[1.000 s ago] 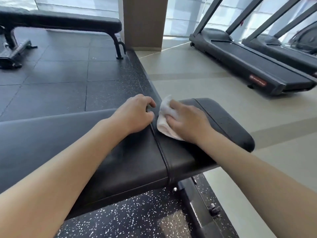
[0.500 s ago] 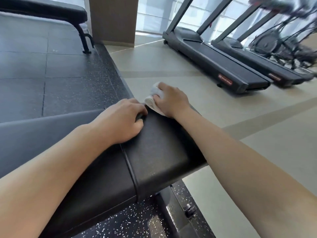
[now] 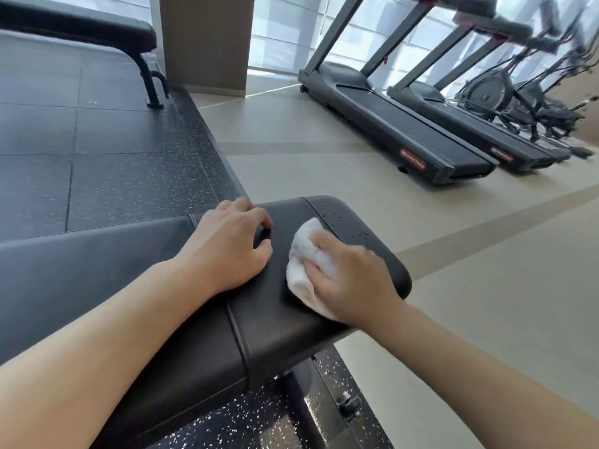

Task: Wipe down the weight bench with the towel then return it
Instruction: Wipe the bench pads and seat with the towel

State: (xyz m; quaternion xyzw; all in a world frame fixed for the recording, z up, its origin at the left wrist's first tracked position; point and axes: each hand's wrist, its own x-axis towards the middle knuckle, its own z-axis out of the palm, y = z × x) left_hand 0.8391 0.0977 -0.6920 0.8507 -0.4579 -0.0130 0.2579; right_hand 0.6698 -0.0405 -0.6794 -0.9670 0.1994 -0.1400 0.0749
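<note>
Partly hidden, the towel (image 3: 308, 264) shows only as a white bunch poking out ahead of and beside the right hand (image 3: 353, 283); the rest lies under the palm. That hand grips it with fingers curled over the cloth and presses it flat onto the end pad of the bench (image 3: 278, 312), near the rounded far edge, where small droplets speckle the black vinyl. Just left, the left hand (image 3: 227, 247) rests on the pad near the seam, fingers loosely curled and holding nothing; its fingertips are tucked under and hard to make out. Both forearms run off the bottom of the view. Beyond, a second bench (image 3: 97, 30) is cut off at the top left, and treadmills (image 3: 405, 131) line the tan floor.
</note>
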